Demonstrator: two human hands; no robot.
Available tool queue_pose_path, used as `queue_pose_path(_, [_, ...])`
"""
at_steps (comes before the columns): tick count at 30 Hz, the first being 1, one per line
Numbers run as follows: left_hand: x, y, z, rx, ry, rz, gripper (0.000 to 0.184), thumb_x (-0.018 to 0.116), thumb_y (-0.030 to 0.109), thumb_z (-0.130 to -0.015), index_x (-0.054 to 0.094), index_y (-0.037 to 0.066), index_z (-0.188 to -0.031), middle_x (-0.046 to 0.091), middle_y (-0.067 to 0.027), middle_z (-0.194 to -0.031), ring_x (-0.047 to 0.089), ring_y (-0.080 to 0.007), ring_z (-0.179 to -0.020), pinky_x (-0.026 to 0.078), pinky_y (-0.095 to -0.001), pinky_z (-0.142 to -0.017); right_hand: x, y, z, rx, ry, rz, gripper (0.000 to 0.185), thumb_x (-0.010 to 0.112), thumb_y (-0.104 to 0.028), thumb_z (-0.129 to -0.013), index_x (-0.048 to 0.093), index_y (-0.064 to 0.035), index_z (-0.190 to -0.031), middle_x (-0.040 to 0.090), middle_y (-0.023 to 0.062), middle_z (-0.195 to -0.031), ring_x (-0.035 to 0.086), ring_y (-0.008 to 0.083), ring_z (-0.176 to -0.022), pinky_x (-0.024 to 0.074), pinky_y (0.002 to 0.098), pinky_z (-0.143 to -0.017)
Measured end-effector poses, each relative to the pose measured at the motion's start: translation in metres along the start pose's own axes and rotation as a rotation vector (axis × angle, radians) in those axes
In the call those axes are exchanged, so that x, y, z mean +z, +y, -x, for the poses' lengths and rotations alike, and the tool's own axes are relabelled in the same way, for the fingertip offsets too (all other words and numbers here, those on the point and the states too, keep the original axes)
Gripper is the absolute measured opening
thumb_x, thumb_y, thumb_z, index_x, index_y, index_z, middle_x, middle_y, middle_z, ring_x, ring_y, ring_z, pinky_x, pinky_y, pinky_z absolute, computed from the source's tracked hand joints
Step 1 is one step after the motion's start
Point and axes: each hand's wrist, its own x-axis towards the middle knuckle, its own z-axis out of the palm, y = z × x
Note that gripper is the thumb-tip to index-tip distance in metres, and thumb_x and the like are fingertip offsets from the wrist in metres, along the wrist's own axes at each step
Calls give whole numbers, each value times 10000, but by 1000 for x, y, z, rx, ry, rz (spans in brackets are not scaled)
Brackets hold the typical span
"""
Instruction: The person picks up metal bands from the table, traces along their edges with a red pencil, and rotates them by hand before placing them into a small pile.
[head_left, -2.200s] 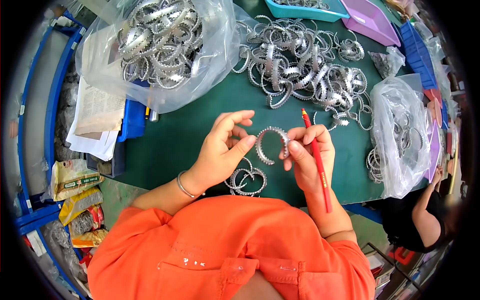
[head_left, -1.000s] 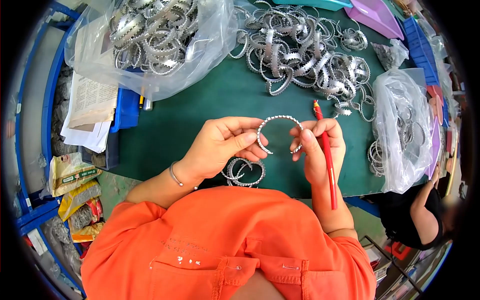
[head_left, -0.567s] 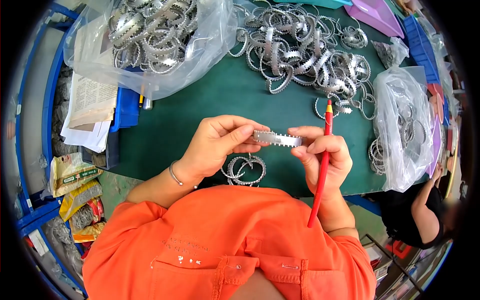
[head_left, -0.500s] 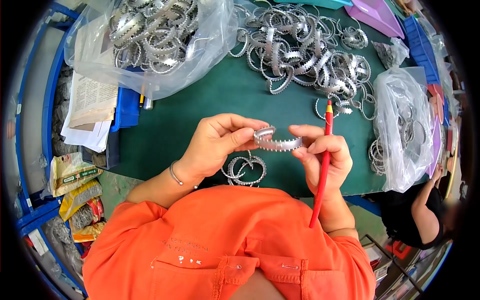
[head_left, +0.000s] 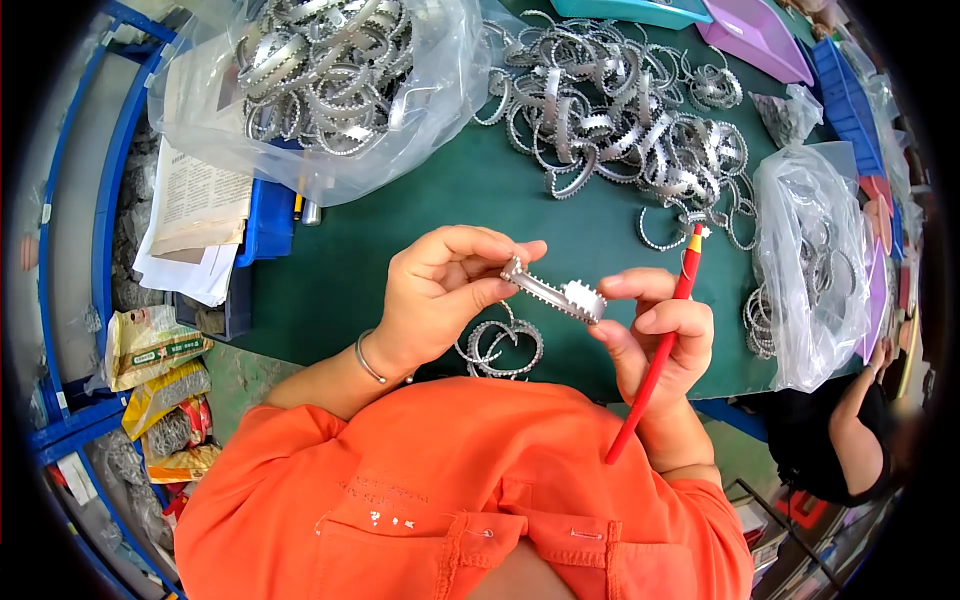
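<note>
Between my hands is a curved metal band [head_left: 547,291] with toothed edges, held above the table and tilted down to the right. My left hand [head_left: 435,290] pinches its left end between thumb and fingers. At the other end, the fingertips of my right hand [head_left: 665,330] grip the band. A red pencil [head_left: 655,375] with a yellow stripe near its tip also rests in my right hand, slanting upward. Just below, close to my body, a few toothed metal bands [head_left: 538,348] lie on the green table.
A large heap of toothed bands [head_left: 640,110] covers the back of the green table [head_left: 330,270]. A clear plastic bag [head_left: 370,170] of bands stands back left, another bag [head_left: 800,210] at right. Papers [head_left: 195,215] lie over a blue bin [head_left: 268,225]. A person's arm [head_left: 855,430] shows at right.
The band has turned between my hands, so its edge and right end now face up differently. My right hand and the pencil have shifted slightly right and down.
</note>
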Motion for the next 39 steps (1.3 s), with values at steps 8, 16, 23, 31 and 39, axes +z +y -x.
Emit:
queue_pose_path(8, [7,5,0,-51,21,-8,275,555,-166,-726,513,-1,-941,547,-104,-939,567,-230,-943,421,-492,-926,2,-1,1,34,36,-39,362,662,105,-682,408,-55,-885,576,199,-904,597,216,-764,500,286,-606])
queue_pose_path(16, [7,2,1,-100,22,-5,272,563,-160,-724,515,-1,-939,539,-114,-949,565,-228,-939,436,-499,-912,3,-3,-2,13,34,-52,372,646,126,-685,393,-57,-888,571,215,-937,577,177,-709,490,271,-591])
queue_pose_path(23, [8,5,0,-56,15,-52,295,567,-178,-705,506,-10,-939,523,-126,-956,573,-264,-947,479,-441,-869,4,1,-1,42,67,-76,342,606,137,-711,389,-52,-895,556,219,-969,568,163,-707,484,266,-627])
queue_pose_path(31, [11,13,-5,110,34,-177,311,594,-176,-690,499,-25,-944,505,-129,-950,598,-288,-909,539,-328,-741,4,12,7,391,135,-265,355,560,163,-720,370,-44,-937,538,163,-949,595,185,-841,500,272,-716])
queue_pose_path(39, [21,17,-14,239,-86,-331,329,638,-157,-670,522,-12,-943,483,-118,-957,597,-233,-860,521,-293,-689,13,16,10,582,152,-515,368,558,170,-729,360,-36,-961,527,155,-968,590,216,-881,517,309,-761])
